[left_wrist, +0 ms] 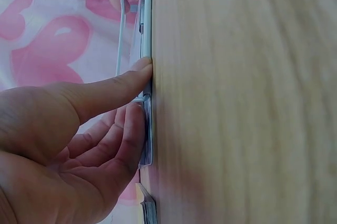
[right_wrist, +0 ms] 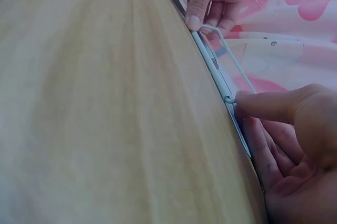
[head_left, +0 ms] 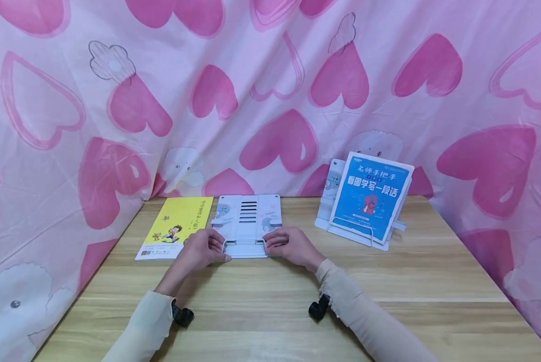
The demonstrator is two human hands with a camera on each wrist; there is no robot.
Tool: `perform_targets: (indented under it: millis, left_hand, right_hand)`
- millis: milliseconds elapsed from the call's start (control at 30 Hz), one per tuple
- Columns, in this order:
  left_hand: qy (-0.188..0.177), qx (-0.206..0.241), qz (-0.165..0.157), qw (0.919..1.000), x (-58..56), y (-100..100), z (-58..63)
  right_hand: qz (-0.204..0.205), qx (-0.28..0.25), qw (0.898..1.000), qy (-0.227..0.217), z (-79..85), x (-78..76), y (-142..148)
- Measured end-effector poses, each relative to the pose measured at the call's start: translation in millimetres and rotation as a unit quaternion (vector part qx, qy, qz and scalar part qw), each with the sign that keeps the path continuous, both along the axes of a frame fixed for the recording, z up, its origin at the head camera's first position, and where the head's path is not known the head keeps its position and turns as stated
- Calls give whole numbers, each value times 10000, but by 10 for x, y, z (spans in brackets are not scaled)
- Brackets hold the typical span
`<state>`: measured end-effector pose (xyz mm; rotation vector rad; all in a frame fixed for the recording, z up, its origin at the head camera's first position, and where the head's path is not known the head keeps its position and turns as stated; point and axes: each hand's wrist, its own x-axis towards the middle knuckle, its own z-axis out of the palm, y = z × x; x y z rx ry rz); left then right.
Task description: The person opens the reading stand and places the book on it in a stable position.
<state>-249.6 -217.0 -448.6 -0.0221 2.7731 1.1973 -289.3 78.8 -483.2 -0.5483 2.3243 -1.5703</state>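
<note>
- Wood-grain table: nearest surface; both forearms in cream sleeves enter from 6 o'clock and converge toward the centre.
- Left hand: fingers curled over the near left corner of the folded book stand. In the left wrist view the thumb presses the stand's near edge where it meets the tabletop, and the fingers curl beneath it. Hand is clamped on the stand.
- Right hand: mirrored grip on the near right corner. In the right wrist view the thumb bears on the end of the wire page holder, and the fingers wrap the stand's edge. Hand is clamped on the stand.
- Hand spacing: apart, one at each end of the near edge, equally close to it.
- Folded book stand: lies flat on the table at 12 o'clock from both hands, touching them. Its long axis runs from 6 to 12 o'clock, away from the person; the gripped near edge runs from 9 to 3 o'clock.
- Yellow book: flat, just beside the stand at 9 o'clock.
- Second book stand: upright at 2 o'clock, well apart, carrying a blue book.
- Pink heart-print curtain: backdrop at 12 o'clock, also draped along both sides.
</note>
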Motion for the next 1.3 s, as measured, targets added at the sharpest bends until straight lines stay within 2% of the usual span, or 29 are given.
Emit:
perform_targets:
  millis: [433,567,667,800,900,967,1033,1167,1300]
  left_hand:
    - [10,-46,-187,9998,2,4,-1]
    - [-65,-32,-369,9993,9,13,32]
    - [54,-25,-413,9991,6,21,79]
    - [584,54,-71,9983,-57,-13,90]
    - [825,155,198,9963,-131,-51,66]
    - [782,240,295,9962,-173,-76,40]
    - [612,361,344,9969,-209,-92,15]
    - [262,648,392,9968,-267,-115,-17]
    - [51,932,411,9948,-308,-144,-37]
  right_hand:
    - [334,81,9993,-114,2,-82,75]
    - [200,-83,9996,-183,-15,-105,85]
    - [-232,-623,9969,-422,-43,-139,95]
    - [-1184,-1523,9798,-530,-100,-212,113]
    - [-1911,-1711,9661,-298,-129,-242,134]
    - [-2145,-1668,9623,-140,-142,-249,144]
    - [-2086,-1606,9647,-27,-146,-250,149]
    - [-1579,-1410,9773,87,-137,-249,146]
    - [-1288,-1236,9839,57,-112,-244,139]
